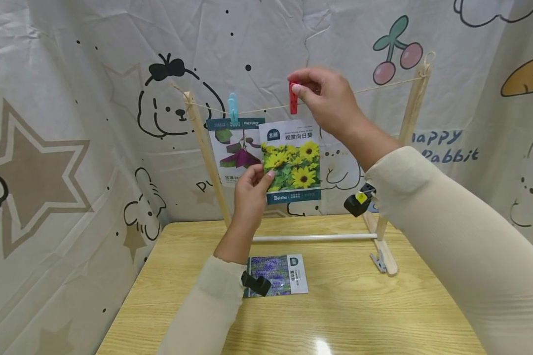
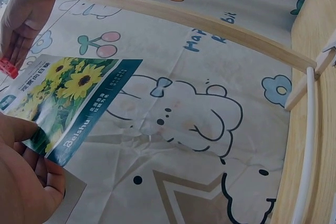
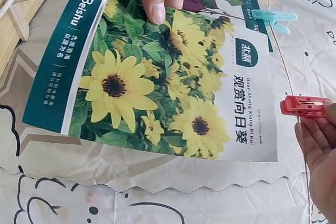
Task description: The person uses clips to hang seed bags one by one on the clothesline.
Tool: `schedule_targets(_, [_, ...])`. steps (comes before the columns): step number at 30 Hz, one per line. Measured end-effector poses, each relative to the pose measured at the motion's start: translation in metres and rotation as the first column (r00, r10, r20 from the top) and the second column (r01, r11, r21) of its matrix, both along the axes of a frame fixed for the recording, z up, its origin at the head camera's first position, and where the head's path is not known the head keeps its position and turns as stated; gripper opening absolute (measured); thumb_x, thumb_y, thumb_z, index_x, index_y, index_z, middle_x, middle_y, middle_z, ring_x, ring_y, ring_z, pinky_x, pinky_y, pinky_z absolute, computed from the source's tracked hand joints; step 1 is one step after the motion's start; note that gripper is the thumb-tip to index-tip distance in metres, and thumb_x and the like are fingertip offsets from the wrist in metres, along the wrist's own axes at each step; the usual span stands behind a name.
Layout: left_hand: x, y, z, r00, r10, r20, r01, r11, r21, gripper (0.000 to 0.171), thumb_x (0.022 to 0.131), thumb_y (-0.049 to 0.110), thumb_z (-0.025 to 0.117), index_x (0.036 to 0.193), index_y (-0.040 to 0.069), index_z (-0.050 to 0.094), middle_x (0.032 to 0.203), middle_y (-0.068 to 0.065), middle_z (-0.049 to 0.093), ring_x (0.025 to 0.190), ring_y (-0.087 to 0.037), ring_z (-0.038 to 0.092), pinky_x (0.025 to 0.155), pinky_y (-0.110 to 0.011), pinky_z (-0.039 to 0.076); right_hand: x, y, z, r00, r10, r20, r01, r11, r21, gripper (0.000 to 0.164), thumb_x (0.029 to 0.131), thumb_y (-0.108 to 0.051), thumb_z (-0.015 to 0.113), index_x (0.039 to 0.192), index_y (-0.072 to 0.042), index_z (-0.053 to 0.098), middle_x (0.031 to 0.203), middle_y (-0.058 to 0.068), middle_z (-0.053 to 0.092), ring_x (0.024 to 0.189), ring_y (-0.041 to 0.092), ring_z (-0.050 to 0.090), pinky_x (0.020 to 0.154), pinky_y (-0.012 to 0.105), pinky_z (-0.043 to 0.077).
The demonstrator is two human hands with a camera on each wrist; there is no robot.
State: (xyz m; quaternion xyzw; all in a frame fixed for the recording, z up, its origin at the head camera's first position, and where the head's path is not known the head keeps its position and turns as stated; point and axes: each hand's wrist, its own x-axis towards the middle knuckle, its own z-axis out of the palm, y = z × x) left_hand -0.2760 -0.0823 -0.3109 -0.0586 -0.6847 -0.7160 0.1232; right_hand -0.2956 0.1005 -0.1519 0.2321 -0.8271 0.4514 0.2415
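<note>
My left hand (image 1: 250,197) pinches the left edge of a seed packet (image 3: 173,87) printed with yellow flowers, thumb on its front. Above it, my right hand (image 1: 330,101) holds a red clothespin (image 3: 304,106) between thumb and fingers, at the string (image 3: 286,72). In the right wrist view, a gap separates the packet's top edge from the clothespin. To the left, a blue clothespin (image 1: 233,108) clips a second packet (image 1: 236,148) with a purple plant picture to the string; the yellow-flower packet and my left hand partly cover it.
The string runs between two wooden posts (image 1: 208,162), joined low down by a white rod (image 1: 315,237). A lavender-coloured packet (image 1: 271,274) lies on the table (image 1: 360,305), partly behind my left wrist. A grey clothespin (image 1: 378,263) lies against the right foot of the frame.
</note>
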Motion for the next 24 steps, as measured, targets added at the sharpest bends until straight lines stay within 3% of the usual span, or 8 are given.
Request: schedule_targets(24, [0.0036,0.0008,0.0053,1.0,-0.01,-0.021,0.01,1.0,0.007,0.022,0.1,0.02,0.064,0.117,0.006,0.063,0.107,0.0,0.056,0.098,-0.014,0.051,0.088,-0.024,0.047,0.001,-0.003,-0.0103,1.0,0.007,0.018,-0.008,0.999,0.042,0.032,0.104,-0.023,0.057,0.132,-0.01,0.064,0.123,0.006,0.068,0.105,0.013,0.061,0.101,0.03,0.05])
